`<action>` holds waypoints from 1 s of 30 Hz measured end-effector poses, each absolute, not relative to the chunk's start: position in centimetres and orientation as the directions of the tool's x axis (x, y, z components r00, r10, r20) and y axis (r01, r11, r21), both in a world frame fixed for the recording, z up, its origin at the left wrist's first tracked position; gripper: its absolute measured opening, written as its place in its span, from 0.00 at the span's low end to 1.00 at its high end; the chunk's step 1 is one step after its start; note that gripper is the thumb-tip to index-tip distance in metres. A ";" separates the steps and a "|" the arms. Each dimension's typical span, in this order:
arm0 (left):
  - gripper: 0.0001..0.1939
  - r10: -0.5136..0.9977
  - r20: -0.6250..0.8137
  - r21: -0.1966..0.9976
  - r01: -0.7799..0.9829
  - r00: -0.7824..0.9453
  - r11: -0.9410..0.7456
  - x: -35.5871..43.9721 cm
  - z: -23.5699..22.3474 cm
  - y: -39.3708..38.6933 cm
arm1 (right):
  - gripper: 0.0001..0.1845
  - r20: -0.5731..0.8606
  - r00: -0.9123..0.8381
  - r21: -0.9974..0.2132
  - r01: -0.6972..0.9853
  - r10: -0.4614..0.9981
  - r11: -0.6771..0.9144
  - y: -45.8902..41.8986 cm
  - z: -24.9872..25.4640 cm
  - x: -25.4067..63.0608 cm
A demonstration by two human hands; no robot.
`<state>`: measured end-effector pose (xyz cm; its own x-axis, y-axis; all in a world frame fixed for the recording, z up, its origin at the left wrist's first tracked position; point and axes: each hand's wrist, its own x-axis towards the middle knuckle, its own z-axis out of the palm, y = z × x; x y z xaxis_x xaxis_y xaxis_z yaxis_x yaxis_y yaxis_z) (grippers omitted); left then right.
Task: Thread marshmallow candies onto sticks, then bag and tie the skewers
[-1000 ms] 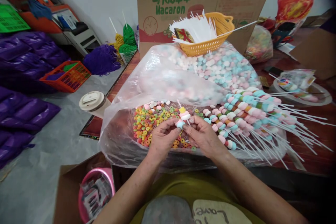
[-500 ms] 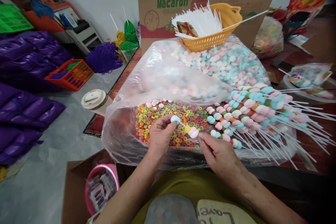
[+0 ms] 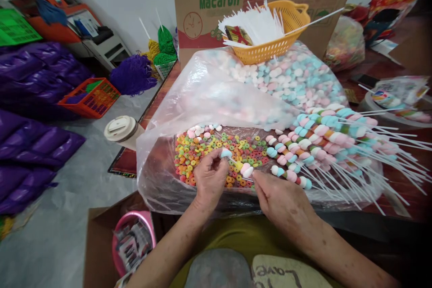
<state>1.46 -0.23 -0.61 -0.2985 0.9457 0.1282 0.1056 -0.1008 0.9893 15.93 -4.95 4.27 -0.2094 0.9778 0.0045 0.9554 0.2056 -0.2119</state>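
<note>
My left hand [image 3: 212, 175] pinches a blue-and-white marshmallow [image 3: 225, 153] at the tip of a thin white stick. On that stick sit a yellow ring [image 3: 238, 165] and a pink-and-white marshmallow [image 3: 246, 170]. My right hand [image 3: 275, 189] grips the stick just below them, its fingers closed. Beneath both hands lie many colourful cereal rings [image 3: 192, 153] on clear plastic. Finished-looking marshmallow skewers [image 3: 324, 139] are heaped to the right of my right hand, sticks pointing right. One short skewer [image 3: 292, 176] lies closest to that hand.
Behind, a large plastic bag [image 3: 202, 99] holds pastel marshmallows. A yellow basket [image 3: 259, 55] of white sticks rests on it before a cardboard box [image 3: 216, 22]. At the left table edge stands a lidded cup [image 3: 123, 130]; a pink tub [image 3: 118, 256] is below.
The marshmallow in my left hand has slid slightly down onto the stick, toward the yellow ring. Both hands stay over the cereal rings, and the view has shifted a little.
</note>
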 end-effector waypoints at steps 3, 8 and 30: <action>0.13 0.930 0.241 0.947 0.278 -0.279 -0.162 1.3 -1.3 -0.4 | 0.10 -0.073 -0.184 -0.146 0.974 0.980 0.172 -4.9 4.9 15.6; 0.13 0.896 0.378 0.864 0.436 -0.233 -0.251 1.4 -0.9 -0.5 | 0.11 -0.152 -0.162 -0.033 0.987 0.975 0.158 -4.7 5.8 14.7; 0.11 0.911 -0.412 0.623 -0.723 0.021 0.299 3.5 1.3 1.6 | 0.13 0.080 -0.274 -0.461 0.842 0.958 0.279 -4.3 1.0 14.6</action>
<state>3.54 1.63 1.34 0.0212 0.9108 -0.4123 -0.7228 0.2988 0.6231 14.55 -4.31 1.01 -0.2738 0.9584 0.0804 0.8424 0.2793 -0.4607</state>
